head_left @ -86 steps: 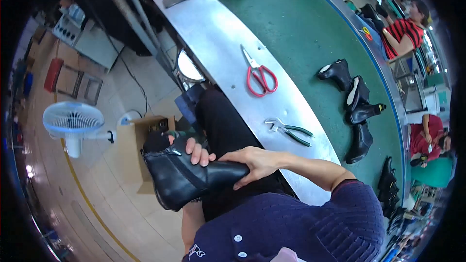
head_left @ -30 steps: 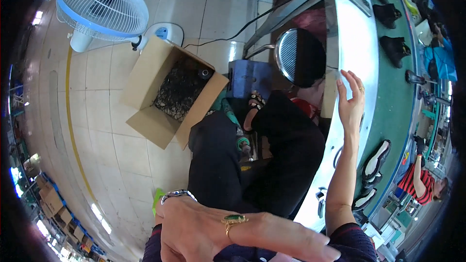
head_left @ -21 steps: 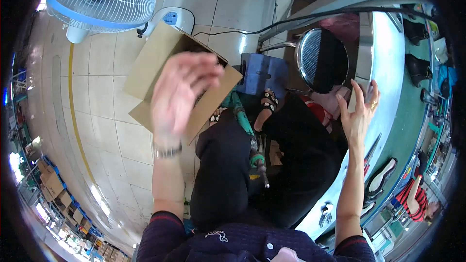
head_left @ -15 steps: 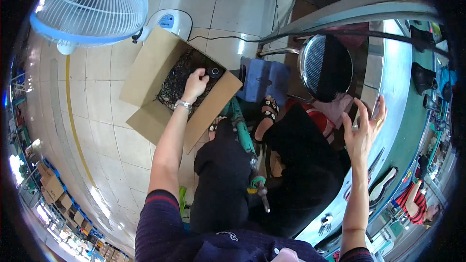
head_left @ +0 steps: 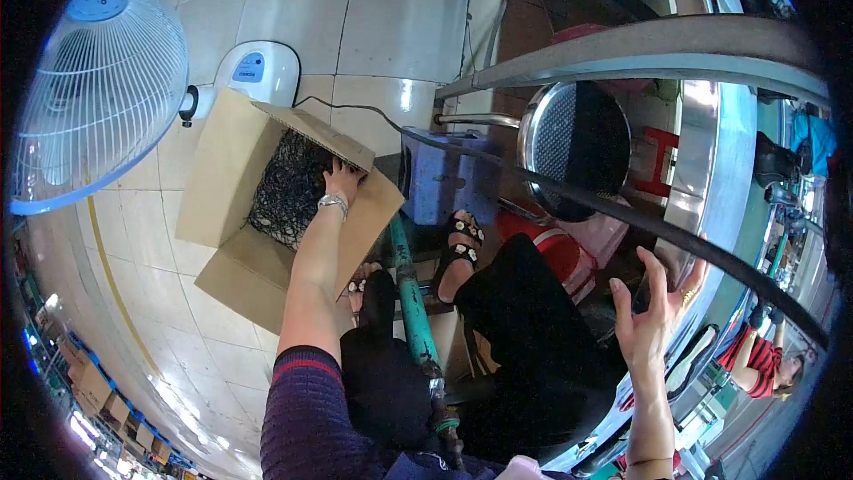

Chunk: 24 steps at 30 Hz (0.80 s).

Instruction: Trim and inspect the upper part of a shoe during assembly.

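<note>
My left hand [head_left: 341, 183] reaches into an open cardboard box [head_left: 211, 180] on the floor. Its fingers look extended against the inner right side, beside a tangled mass of thin black strands [head_left: 289, 191]; the fingertips are partly hidden in shadow near the flap. I see nothing held in that hand. A metal watch [head_left: 332, 204] circles the left wrist. Off to the right, my right hand [head_left: 653, 311] hovers near the edge of a metal workbench [head_left: 702, 182], its fingers spread and curved with nothing in them.
A caged fan [head_left: 102, 93] and its white base [head_left: 259, 71] stand beyond the box. Right of the box are a blue plastic stool [head_left: 453, 178], a round-topped stool [head_left: 573, 151] and a green pipe [head_left: 410, 302]. A dark cable [head_left: 622, 213] crosses the view. A person in red stripes [head_left: 760, 360] is far right.
My left hand has shifted toward the box's far right side, and its fingers have straightened. A dark round piece beside it no longer shows. The view has shifted; my right hand stays spread.
</note>
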Each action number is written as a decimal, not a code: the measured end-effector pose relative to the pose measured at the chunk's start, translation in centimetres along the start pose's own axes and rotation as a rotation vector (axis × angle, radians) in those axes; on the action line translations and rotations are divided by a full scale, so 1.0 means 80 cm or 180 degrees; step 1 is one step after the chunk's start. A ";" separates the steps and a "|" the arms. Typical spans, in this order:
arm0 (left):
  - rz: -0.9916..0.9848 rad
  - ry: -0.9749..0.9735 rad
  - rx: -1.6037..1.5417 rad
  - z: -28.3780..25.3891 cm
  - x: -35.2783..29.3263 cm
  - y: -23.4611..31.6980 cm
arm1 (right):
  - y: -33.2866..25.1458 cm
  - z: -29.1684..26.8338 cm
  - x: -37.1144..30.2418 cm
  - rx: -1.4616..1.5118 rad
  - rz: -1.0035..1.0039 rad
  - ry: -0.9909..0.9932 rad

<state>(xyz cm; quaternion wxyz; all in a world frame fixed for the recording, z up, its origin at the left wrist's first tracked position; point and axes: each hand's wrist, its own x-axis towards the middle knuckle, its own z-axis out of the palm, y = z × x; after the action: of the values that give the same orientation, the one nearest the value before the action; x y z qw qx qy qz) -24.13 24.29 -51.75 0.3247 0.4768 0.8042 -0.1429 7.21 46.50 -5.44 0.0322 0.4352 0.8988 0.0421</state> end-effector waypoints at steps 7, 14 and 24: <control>-0.0071 0.0357 -0.0265 0.043 0.010 -0.012 | -0.011 -0.006 0.009 0.0060 0.0010 -0.0221; -0.0817 0.0683 -0.1251 -0.012 -0.036 0.008 | -0.004 -0.005 0.004 0.0029 -0.0035 -0.0196; -0.0425 0.1369 -0.1881 -0.152 -0.251 -0.042 | 0.007 -0.015 -0.007 0.0630 -0.0248 0.0605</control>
<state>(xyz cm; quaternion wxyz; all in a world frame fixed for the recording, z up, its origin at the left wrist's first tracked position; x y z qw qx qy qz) -24.97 15.64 -29.69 0.2619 0.3280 0.8900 0.1780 7.88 46.38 -4.17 -0.0946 0.3951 0.9137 -0.0070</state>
